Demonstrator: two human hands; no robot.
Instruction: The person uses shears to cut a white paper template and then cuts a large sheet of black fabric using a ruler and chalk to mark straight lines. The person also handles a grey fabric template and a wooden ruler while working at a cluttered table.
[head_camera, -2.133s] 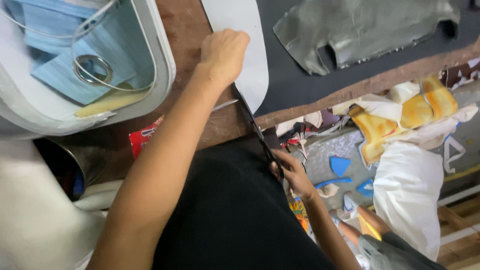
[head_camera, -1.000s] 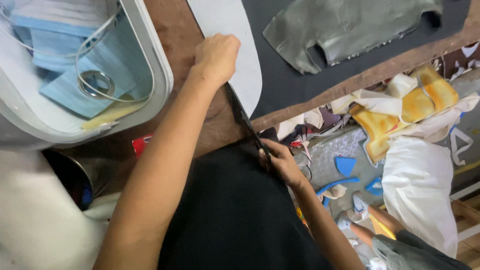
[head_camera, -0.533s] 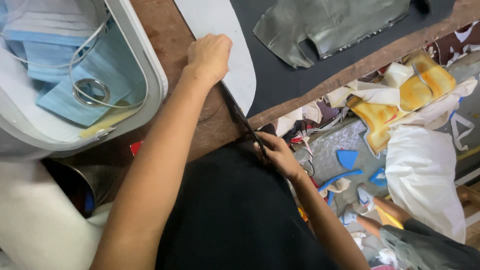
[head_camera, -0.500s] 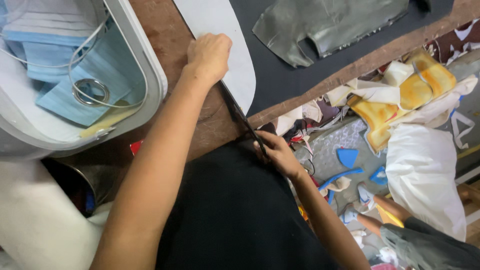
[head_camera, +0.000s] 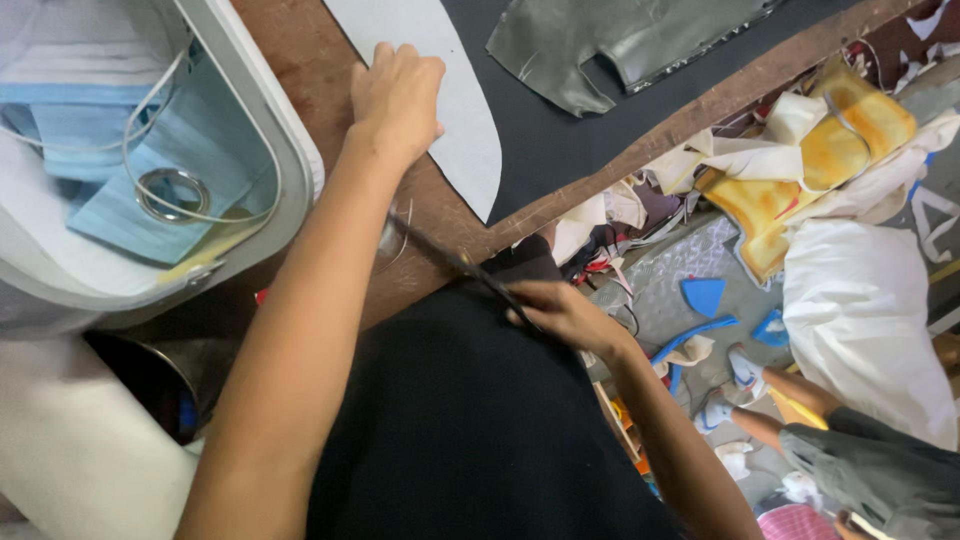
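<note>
1. Head camera, nearest zone: we look down past our own black garment (head_camera: 470, 430) at a brown wooden workbench (head_camera: 300, 60).
2. Our right hand (head_camera: 560, 312) sits close to the body at the bench edge, fingers closed around the handles of a pair of dark scissors (head_camera: 470, 272). The blades run up and left from the hand and lie flat on the wood.
3. Our left hand (head_camera: 397, 95) is farther out, arm extended, fingers curled and pressing down on the left edge of a pale grey cut piece (head_camera: 450, 120). The piece lies flat, partly on the wood and partly on a dark sheet (head_camera: 560, 150). The scissor tips lie apart from the piece, near the left forearm.
4. Left of the arm, a white tray (head_camera: 290, 180) holds blue face masks (head_camera: 120, 170) and a metal ring (head_camera: 172, 195).
5. Farthest on the bench, a grey leather offcut (head_camera: 620, 40) rests on the dark sheet.
6. Beyond the bench edge, fabric scraps (head_camera: 800, 170) cover the floor; another person's legs (head_camera: 790, 400) are visible there.
</note>
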